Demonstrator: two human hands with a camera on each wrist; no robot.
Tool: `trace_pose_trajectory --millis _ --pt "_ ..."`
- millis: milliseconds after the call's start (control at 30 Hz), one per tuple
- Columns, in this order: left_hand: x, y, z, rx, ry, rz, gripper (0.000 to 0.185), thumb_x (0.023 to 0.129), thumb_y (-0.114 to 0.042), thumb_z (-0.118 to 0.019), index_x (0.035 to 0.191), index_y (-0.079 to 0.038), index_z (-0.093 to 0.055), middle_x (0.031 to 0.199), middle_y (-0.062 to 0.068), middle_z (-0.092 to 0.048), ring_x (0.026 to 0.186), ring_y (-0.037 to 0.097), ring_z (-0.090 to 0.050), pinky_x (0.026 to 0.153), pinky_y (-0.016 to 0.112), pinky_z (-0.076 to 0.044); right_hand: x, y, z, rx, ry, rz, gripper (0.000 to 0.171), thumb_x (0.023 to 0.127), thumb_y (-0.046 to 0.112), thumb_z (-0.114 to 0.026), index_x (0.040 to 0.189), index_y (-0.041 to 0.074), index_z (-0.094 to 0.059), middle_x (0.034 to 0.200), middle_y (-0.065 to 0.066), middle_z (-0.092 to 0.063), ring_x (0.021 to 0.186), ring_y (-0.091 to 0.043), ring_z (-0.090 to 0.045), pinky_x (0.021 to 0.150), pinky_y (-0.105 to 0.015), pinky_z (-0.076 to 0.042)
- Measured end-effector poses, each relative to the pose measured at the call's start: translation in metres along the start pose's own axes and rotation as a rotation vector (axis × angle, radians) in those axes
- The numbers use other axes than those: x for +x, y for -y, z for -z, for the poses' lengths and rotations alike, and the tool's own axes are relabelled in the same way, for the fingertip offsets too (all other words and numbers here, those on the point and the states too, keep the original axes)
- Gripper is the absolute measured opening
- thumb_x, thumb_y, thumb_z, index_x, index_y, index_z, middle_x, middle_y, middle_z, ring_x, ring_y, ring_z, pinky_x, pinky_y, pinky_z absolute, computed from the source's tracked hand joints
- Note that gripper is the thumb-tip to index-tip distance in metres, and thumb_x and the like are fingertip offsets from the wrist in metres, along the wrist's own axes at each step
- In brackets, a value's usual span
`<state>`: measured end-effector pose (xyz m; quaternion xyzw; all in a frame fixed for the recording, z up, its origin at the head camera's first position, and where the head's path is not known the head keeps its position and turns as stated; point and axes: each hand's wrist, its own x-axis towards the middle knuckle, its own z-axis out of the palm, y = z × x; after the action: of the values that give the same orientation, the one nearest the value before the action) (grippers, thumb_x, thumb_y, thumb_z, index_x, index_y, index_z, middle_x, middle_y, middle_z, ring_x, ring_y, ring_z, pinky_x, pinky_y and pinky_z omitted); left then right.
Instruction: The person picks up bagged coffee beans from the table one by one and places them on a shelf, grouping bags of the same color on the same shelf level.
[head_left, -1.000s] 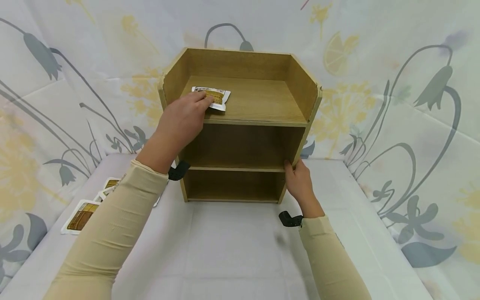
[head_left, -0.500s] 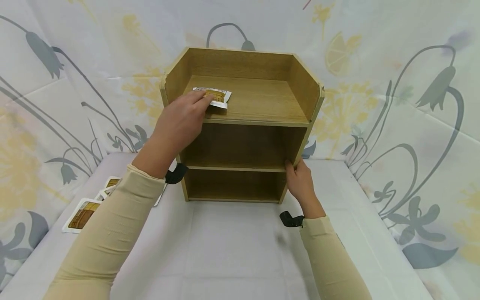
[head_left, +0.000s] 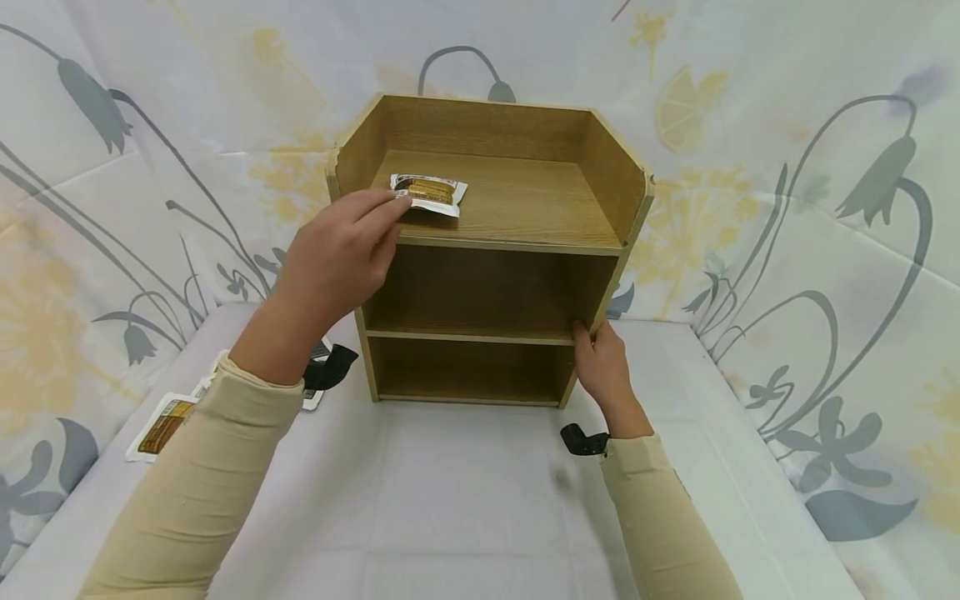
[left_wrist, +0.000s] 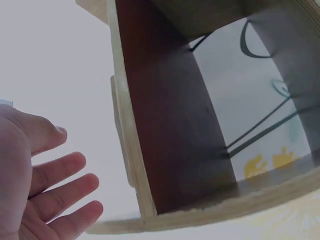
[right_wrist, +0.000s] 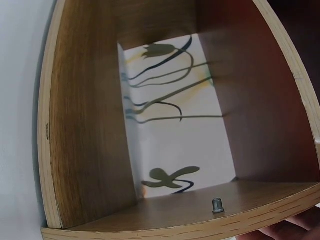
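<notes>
Wood-grain board, matt and light oak in colour, makes up the small shelf unit (head_left: 487, 250), which stands on a white cloth-covered table (head_left: 480, 500); its top tier has angled side walls cut off at the front corners, and two darker open compartments sit below, backless, so the flowered backdrop (head_left: 787, 208) shows through in both wrist views. A flat, glossy sachet (head_left: 429, 192), white-edged with a brown and gold print, lies on the top tier near its left front corner. The left hand (head_left: 337, 254) hovers just in front of that corner with fingers loosely extended and holding nothing, fingertips close to the sachet's near edge. The right hand (head_left: 600, 362) grips the unit's right front edge at the level of the middle board, fingers curled round it. More sachets (head_left: 161, 425) lie flat on the table to the left, well apart from the unit. The top tier to the right of the sachet is bare wood.
</notes>
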<state>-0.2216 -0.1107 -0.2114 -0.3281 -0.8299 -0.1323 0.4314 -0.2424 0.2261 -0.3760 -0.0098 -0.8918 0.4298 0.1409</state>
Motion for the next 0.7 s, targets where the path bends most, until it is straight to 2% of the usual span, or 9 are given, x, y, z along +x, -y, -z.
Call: trace_pose_trajectory --millis 400,700 --pt "-0.024 0.001 0.017 -0.015 -0.118 0.004 0.03 0.088 -0.002 -0.057 0.116 -0.002 -0.069 0.106 0.016 -0.071 0.095 0.034 -0.066 0.085 0.046 -0.054 -0.001 0.001 0.0 0.005 -0.004 0.001 0.052 0.103 0.04 -0.033 0.137 0.003 -0.044 0.132 -0.025 -0.055 0.117 -0.041 -0.058 0.095 -0.055 -0.049" --pt "-0.043 0.009 0.024 0.029 -0.097 0.016 0.03 0.091 -0.007 -0.055 0.116 0.0 -0.068 0.107 0.018 -0.07 0.098 0.036 -0.066 0.088 0.048 -0.053 -0.001 0.001 0.001 0.012 0.003 -0.006 0.052 0.103 0.04 -0.033 0.139 0.004 -0.043 0.134 -0.025 -0.054 0.12 -0.041 -0.056 0.097 -0.056 -0.048"
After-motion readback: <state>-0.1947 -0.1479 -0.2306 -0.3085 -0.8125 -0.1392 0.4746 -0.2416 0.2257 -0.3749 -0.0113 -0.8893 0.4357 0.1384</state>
